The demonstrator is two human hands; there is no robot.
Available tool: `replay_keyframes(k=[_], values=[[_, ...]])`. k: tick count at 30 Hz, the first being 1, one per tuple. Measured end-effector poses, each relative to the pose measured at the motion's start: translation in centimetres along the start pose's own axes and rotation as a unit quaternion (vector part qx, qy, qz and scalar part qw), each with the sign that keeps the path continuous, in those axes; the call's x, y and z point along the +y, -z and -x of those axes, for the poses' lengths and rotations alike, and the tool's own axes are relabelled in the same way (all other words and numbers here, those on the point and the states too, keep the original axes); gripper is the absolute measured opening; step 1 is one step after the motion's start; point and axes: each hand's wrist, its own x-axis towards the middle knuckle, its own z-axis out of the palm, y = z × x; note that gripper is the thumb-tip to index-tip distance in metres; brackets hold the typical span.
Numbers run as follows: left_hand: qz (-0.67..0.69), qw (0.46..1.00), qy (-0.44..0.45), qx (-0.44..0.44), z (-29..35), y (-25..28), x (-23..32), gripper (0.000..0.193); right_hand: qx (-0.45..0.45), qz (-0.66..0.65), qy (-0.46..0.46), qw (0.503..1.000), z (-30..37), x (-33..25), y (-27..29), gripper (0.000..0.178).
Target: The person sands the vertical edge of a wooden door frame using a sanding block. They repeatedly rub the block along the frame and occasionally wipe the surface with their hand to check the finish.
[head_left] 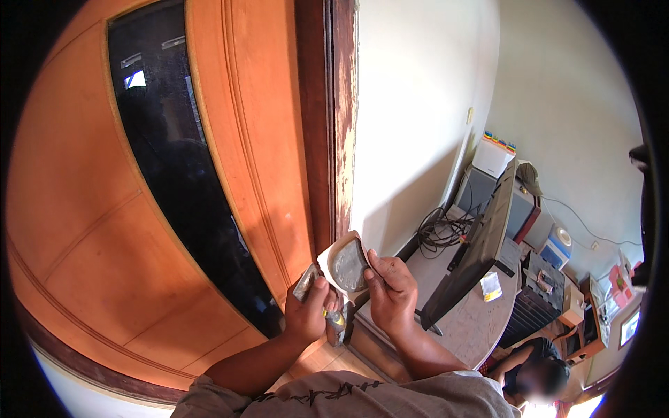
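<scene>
My right hand [392,289] pinches the right edge of a flat piece with a pale brown rim and a grey, smeared middle [346,267], thumb on top. Closed beside it is my left hand [306,315], wrapped round what looks like a putty knife [336,321]; a yellow and dark handle shows below the fingers and a greyish flat blade above. The blade side lies close against the flat piece's left edge; whether they touch I cannot tell. Both hands are before the dark wooden door frame [344,139], whose edge has pale, bare patches.
An orange-brown door [258,139] with a dark glass strip [167,132] fills the left. To the right, a television [477,251] stands on a table [481,327] with coiled black cables [442,230]. A person [533,369] is low at the right. White wall [418,90] adjoins the frame.
</scene>
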Motion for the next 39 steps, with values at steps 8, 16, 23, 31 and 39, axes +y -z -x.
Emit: replay_keyframes(k=[8, 16, 23, 31, 39], values=[[-0.118, 0.993, -0.014, 0.015, -0.2, 0.7, 0.2, 0.007, -0.042, 0.047, 0.008, 0.998, -0.4, -0.1, 0.1, 0.037], [-0.289, 0.956, -0.042, 0.023, -1.2, 0.6, 1.6, 0.003, -0.104, 0.111, 0.102, 0.983, -0.6, -0.3, 0.3, 0.055], [-0.261, 0.965, -0.013, 0.028, -2.1, -0.3, 1.2, 0.003, -0.042, 0.161, 0.176, 0.970, -1.3, 0.1, -0.8, 0.088], [-0.297, 0.951, -0.082, -0.007, -5.9, -2.6, 2.5, 0.003, -0.007, 0.246, 0.223, 0.943, -5.1, -0.9, -0.1, 0.092], [-0.270, 0.954, -0.124, -0.046, -10.7, -5.8, 5.6, 0.013, 0.046, 0.215, 0.261, 0.940, -11.1, -0.7, -1.2, 0.095]])
